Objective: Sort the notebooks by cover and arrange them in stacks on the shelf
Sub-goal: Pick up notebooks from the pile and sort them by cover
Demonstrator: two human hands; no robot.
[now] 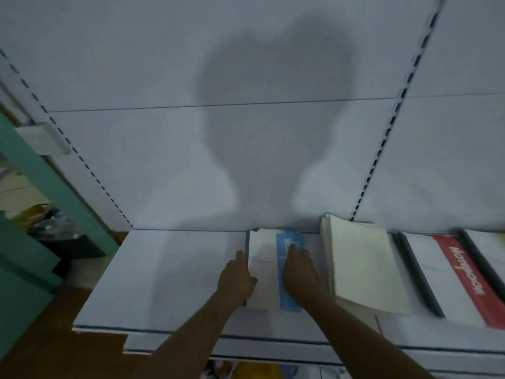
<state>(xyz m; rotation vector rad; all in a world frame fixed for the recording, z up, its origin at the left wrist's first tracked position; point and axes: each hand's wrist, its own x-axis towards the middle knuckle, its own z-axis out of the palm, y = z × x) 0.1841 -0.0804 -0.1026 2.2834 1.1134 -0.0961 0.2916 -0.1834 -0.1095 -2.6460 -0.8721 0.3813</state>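
My left hand (237, 280) lies flat-fingered against the left edge of the blue-banded notebook stack (269, 269), thumb over its near corner. My right hand (299, 272) rests on the blue band, fingers extended and pressing down. I judge both are squaring the stack. It sits mid-shelf (169, 274), back against the white panel. Covers look smooth and matte. Just right stands a cream-paged stack (366, 266), then red-banded notebooks (459, 280) with dark spines.

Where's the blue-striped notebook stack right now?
In the head view the blue-striped notebook stack lies mid-shelf, between both hands: left hand at its left edge, right hand on top. The cream stack sits just right.
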